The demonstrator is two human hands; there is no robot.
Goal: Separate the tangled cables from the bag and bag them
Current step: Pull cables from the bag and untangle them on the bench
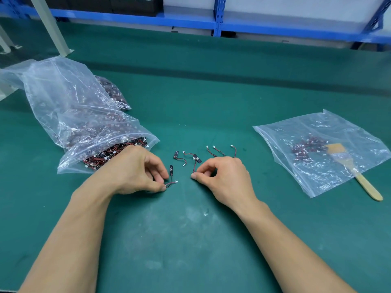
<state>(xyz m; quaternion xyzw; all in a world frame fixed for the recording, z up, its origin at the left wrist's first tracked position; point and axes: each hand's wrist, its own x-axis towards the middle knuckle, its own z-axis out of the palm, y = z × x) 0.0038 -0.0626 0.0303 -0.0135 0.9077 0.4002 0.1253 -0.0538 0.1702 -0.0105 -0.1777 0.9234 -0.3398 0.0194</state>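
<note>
Both hands are down on the green tabletop [190,240], each working on its own little cable. The left hand [137,170] pinches the first cable [171,182] between thumb and forefinger, right on the red wire. The cable's black tag points away from the person and its white plug sticks out to the right, down by the mat. The right hand [224,176] pinches the second cable [194,166] at the near end of its wire, and the rest runs up to a black tag. The hands are near each other but not touching.

The big bag [63,98] lies off to the left. It's clear plastic stuffed with tangled cables [101,157], and its open mouth sits just behind the left hand.

One loose cable [179,158] lies between the hands, a bit further back. Three more cables [220,152] sit in a row just behind the right hand's knuckles.

The small bag [328,170] lies flat on the right, well apart from the hands, with a small clump of cables [304,148] inside.

A wooden-handled brush [366,185] lies there too. Its head shows through the plastic and its handle pokes out past the edge, but I can't tell if it's under the bag or in it.

Blue shelving [218,20] runs along the back.
</note>
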